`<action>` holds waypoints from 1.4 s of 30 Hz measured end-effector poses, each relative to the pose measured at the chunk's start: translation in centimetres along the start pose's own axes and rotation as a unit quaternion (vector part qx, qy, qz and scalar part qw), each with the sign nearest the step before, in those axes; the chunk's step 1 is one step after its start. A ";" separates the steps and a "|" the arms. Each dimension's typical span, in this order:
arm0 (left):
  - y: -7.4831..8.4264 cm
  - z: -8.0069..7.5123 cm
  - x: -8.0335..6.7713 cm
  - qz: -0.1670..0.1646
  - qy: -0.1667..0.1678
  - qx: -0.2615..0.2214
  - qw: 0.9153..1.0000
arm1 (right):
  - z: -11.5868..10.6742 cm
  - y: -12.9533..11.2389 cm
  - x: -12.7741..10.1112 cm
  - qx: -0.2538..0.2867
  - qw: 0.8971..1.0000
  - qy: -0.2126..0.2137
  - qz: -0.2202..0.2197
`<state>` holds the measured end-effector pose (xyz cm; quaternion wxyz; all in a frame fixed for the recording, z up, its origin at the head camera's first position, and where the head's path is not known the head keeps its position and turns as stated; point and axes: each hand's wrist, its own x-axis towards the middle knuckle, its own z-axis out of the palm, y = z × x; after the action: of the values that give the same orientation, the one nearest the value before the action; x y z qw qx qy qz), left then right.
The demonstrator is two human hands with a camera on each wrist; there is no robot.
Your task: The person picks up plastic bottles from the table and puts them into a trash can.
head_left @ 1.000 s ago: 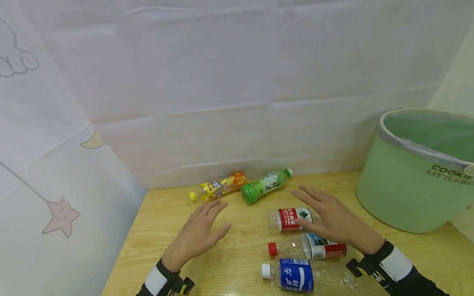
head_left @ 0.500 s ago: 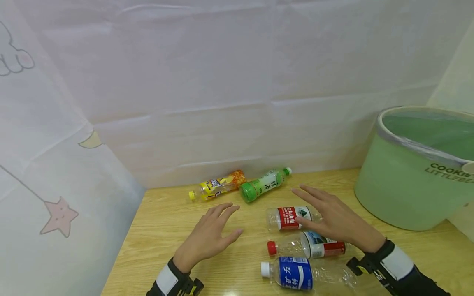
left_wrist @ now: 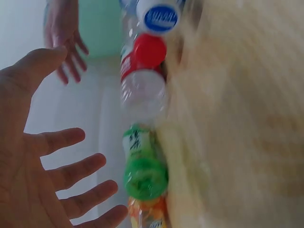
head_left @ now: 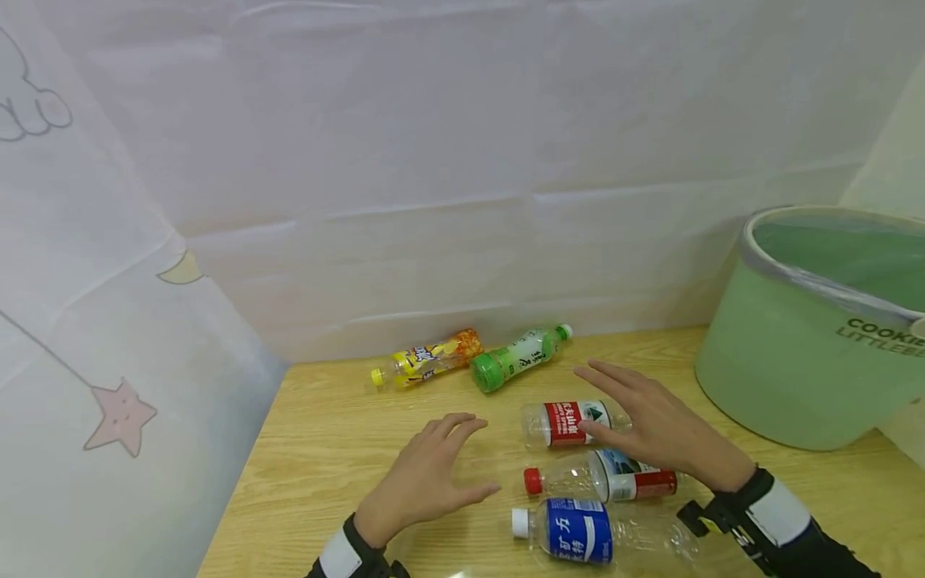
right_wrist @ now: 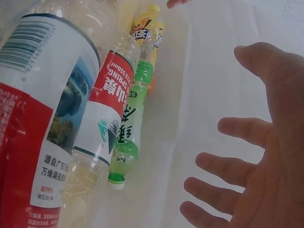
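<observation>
Both hands are open with spread fingers, holding nothing. The right hand (head_left: 650,421) hovers over the red-label bottle (head_left: 567,423), which lies on the table (head_left: 325,449). The left hand (head_left: 426,478) hovers just left of the red-cap bottle (head_left: 600,480).
</observation>
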<state>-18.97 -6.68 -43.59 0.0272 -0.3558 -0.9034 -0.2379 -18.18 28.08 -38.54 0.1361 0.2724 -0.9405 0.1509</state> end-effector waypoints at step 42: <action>5.5 7.5 -0.1 0.100 -0.102 -0.073 0.987 | 0.9 0.0 -0.3 0.008 1.000 -0.006 0.013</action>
<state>-14.38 0.10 -48.00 -0.0676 -0.4682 -0.8413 -0.2616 -18.12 27.92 -39.49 0.1260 0.2627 -0.9434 0.1586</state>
